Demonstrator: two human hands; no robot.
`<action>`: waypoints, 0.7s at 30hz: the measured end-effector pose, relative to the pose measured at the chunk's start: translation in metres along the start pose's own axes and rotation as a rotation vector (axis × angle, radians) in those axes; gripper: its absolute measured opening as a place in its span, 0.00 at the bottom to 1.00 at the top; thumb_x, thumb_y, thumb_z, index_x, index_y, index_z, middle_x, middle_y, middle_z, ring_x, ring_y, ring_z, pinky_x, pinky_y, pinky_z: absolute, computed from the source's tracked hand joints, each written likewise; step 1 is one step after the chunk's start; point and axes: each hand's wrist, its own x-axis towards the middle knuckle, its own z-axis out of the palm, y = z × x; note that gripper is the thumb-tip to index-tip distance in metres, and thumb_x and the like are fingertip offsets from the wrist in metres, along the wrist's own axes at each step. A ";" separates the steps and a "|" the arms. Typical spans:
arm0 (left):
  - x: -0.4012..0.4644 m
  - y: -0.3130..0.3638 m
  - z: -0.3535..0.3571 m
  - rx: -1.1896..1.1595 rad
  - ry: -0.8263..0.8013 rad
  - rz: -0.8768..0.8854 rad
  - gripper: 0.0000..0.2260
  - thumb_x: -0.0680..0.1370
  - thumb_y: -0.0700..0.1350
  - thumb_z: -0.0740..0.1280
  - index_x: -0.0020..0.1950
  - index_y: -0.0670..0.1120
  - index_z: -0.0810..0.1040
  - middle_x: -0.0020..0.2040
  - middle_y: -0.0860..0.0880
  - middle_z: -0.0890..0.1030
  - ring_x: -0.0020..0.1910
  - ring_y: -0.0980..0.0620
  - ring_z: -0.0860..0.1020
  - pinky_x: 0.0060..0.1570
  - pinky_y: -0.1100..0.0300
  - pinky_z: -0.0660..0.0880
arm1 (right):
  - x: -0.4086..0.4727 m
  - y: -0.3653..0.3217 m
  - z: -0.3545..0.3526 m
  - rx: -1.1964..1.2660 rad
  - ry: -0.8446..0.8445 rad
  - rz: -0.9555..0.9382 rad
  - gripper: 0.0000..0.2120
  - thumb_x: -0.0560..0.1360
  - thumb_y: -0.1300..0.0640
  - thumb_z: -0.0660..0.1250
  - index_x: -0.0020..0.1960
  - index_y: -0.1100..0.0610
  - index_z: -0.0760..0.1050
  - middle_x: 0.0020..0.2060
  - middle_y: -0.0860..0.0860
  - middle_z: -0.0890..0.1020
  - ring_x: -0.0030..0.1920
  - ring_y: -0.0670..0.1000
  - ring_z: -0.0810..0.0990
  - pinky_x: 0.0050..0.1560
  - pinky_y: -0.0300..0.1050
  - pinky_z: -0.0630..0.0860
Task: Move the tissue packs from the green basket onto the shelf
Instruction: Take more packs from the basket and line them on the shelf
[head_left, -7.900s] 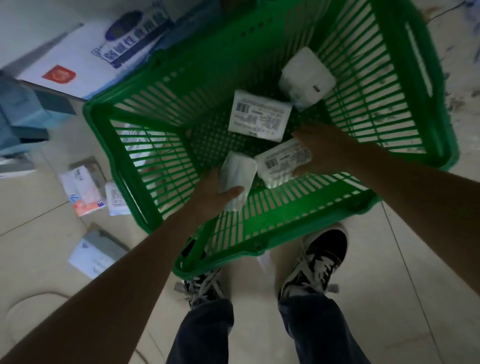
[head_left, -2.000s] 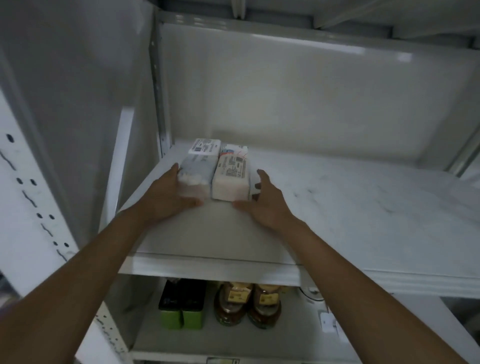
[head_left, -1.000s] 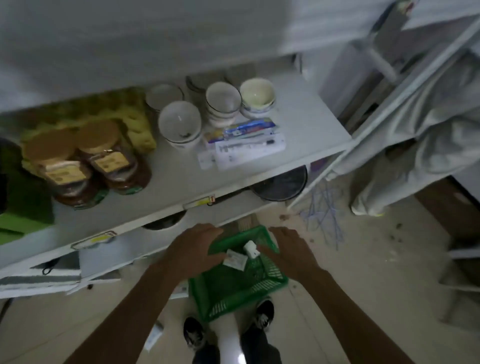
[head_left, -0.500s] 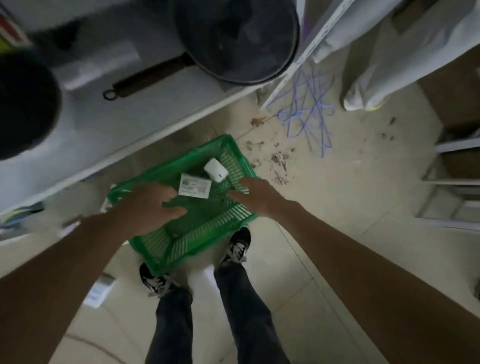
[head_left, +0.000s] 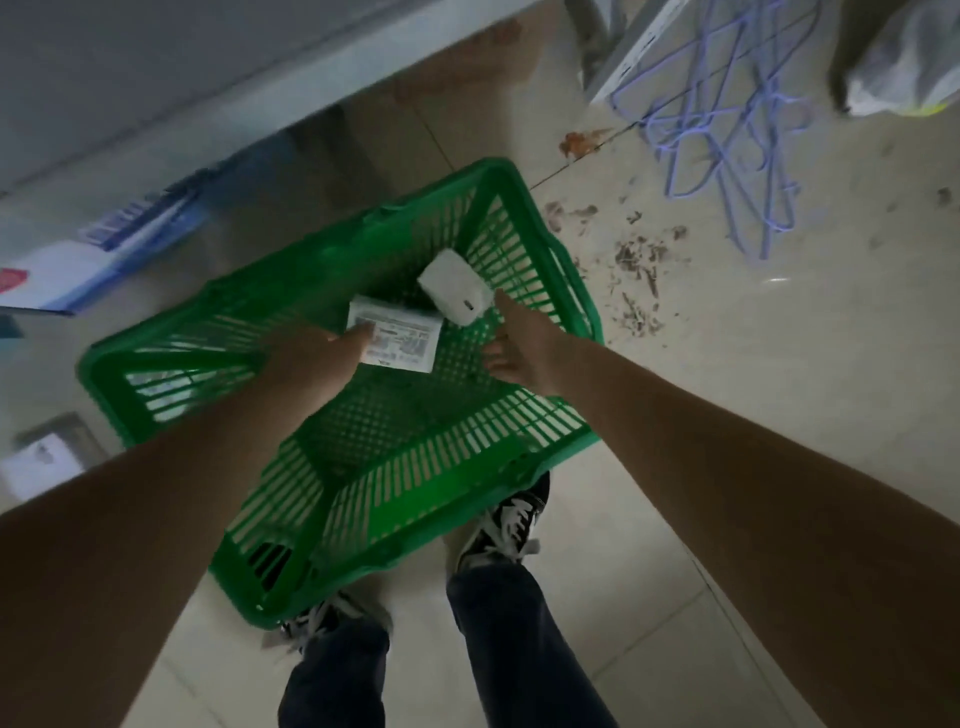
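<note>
The green basket (head_left: 415, 467) stands on the floor in front of my feet. Two white tissue packs lie in its far end: a flat one with a printed label (head_left: 402, 340) and a plain one (head_left: 454, 286) tilted against the far right wall. My left hand (head_left: 317, 358) reaches into the basket with its fingertips on the near left edge of the labelled pack. My right hand (head_left: 519, 348) is inside the basket with fingers spread, its tips at the plain pack's lower right corner. Neither hand holds anything.
The white edge of the shelf unit (head_left: 260, 104) runs across the top left. Cardboard boxes (head_left: 67, 270) and small packets (head_left: 36, 462) lie on the floor at the left. Blue wire hangers (head_left: 727, 140) and debris (head_left: 634, 270) lie at the right.
After setting two packs on the shelf, I have looked down to the basket. In the last half second both hands dropped further into it and reached the two packs.
</note>
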 end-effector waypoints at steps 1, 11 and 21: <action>0.014 -0.001 0.010 -0.091 0.035 -0.044 0.30 0.81 0.66 0.62 0.54 0.38 0.83 0.53 0.37 0.84 0.43 0.41 0.82 0.46 0.52 0.79 | 0.011 0.000 0.001 0.104 -0.025 0.023 0.41 0.82 0.33 0.57 0.82 0.61 0.58 0.76 0.64 0.70 0.73 0.62 0.73 0.75 0.56 0.71; 0.091 0.002 0.059 -0.766 -0.146 -0.373 0.17 0.84 0.59 0.64 0.68 0.52 0.78 0.72 0.43 0.74 0.70 0.38 0.73 0.72 0.42 0.72 | 0.109 0.009 0.021 0.505 -0.078 0.151 0.46 0.76 0.27 0.58 0.81 0.59 0.61 0.77 0.64 0.69 0.74 0.63 0.71 0.72 0.58 0.68; 0.112 0.022 0.080 -1.084 -0.226 -0.370 0.16 0.84 0.59 0.64 0.54 0.46 0.77 0.46 0.47 0.79 0.42 0.46 0.77 0.42 0.52 0.73 | 0.137 0.020 0.020 0.737 -0.254 0.026 0.27 0.80 0.45 0.68 0.72 0.60 0.75 0.71 0.63 0.77 0.65 0.62 0.79 0.74 0.59 0.73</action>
